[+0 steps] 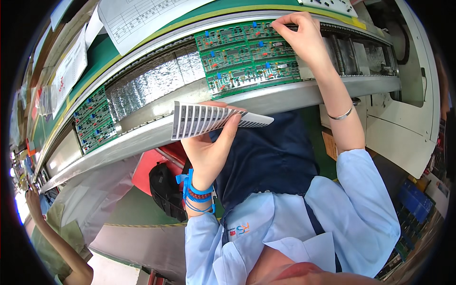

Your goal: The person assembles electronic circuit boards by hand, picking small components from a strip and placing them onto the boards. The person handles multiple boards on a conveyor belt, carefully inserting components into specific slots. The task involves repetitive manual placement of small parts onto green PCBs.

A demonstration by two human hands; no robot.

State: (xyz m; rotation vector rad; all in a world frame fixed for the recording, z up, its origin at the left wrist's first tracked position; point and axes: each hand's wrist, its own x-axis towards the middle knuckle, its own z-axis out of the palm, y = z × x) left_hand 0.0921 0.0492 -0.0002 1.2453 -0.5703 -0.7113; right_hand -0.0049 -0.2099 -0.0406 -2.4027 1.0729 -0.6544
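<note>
My left hand (212, 154) grips a curved white sheet of dark-striped labels (202, 119) in front of the conveyor rail. Fingers lie behind the sheet and the thumb presses on its front. Over the far right corner of a green circuit board panel (229, 61), my right hand (300, 37) is closed in a pinch. Whatever sits between those fingertips, if anything, is too small to make out. Blue, red and dark components cover the panel, which rests between the conveyor's rails.
Further left on the conveyor (152, 130) lies another green board panel (95, 118). Papers with a printed table (147, 21) rest beyond the far rail. A pale machine housing (399, 128) stands at right. Another person's arm (59, 244) shows at lower left, near a black bag (166, 190).
</note>
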